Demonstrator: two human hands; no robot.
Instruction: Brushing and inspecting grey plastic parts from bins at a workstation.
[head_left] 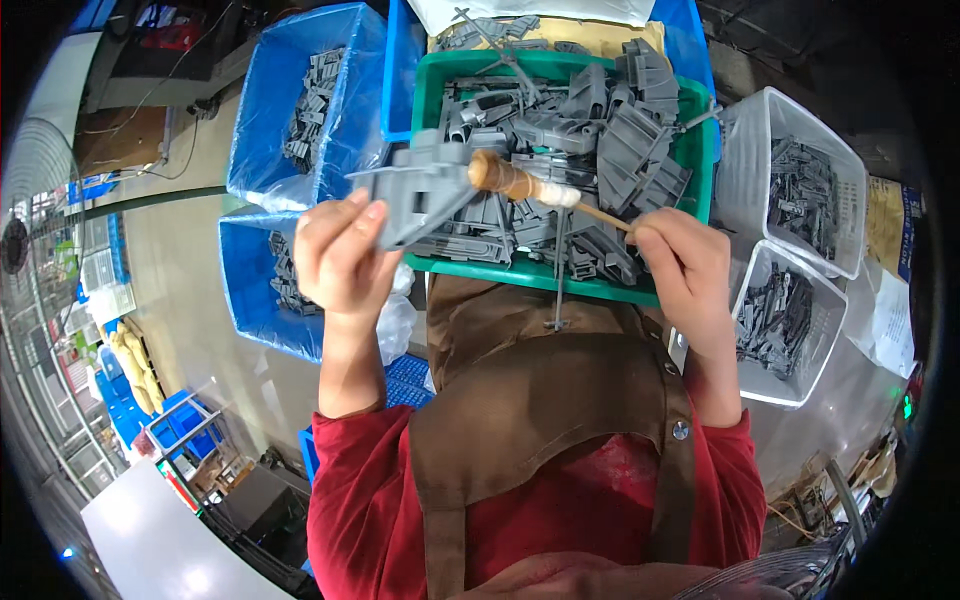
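Note:
My left hand (345, 262) is raised over the near left corner of the green bin (690, 110), fingers pinched on a grey moulded plastic part (408, 200) with a square opening. A thin wooden stick (598, 214) is gripped near its end in my right hand (688, 275). The stick has a thick brown, wrapped-looking head (505, 178) with a white band behind it. That head lies at the right side of the grey part; whether they touch I cannot tell. Below both hands, the green bin is heaped with grey plastic parts (560, 130), several joined by thin sprues.
Two blue bins (262, 110) lined with clear plastic stand at the left, holding small grey pieces. Two white bins (752, 130) at the right hold dark grey pieces. Behind the green bin is a blue crate (398, 80) with more grey parts on cardboard. One sprue (559, 290) overhangs the near rim.

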